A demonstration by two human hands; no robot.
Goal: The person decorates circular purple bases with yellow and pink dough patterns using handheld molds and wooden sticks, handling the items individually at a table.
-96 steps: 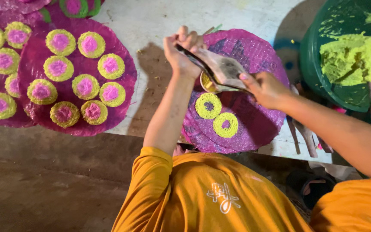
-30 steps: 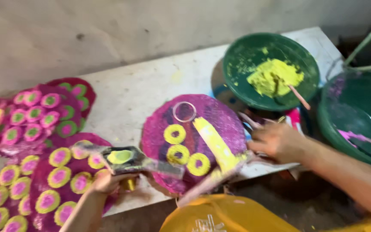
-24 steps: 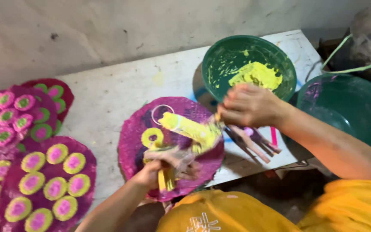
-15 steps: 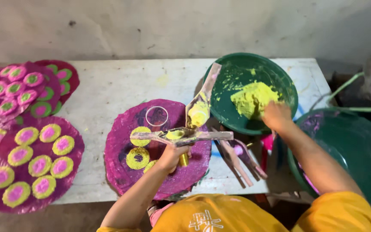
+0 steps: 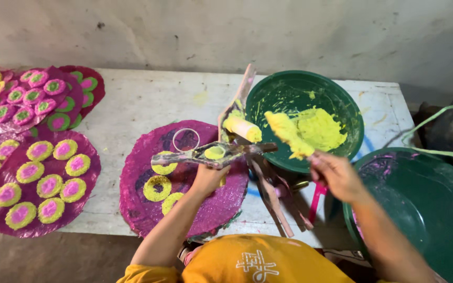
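My left hand [image 5: 208, 178] grips a long flat mould tool [image 5: 213, 153] level over a round magenta mat [image 5: 184, 209]; the mould's round hole is filled with yellow paste. My right hand [image 5: 336, 176] holds a thin stick loaded with a lump of yellow paste [image 5: 288, 137], raised over the near rim of a green bowl [image 5: 289, 91] that holds more yellow paste. Three yellow rings [image 5: 157, 188] lie on the mat, with a bare white ring [image 5: 185, 139] at its far side. A paste-covered roller [image 5: 242, 128] leans beside the bowl.
A second, larger green basin [image 5: 425, 209] stands at the right. Several magenta mats with yellow-and-pink discs [image 5: 43, 178] and green-and-pink discs [image 5: 38, 97] cover the left of the white table [image 5: 142, 99]. Stained wooden sticks [image 5: 273, 199] lie between mat and bowls.
My right hand reached into the green bowl and has come up with a lump of yellow paste. My left hand keeps the mould tool over the magenta mat.
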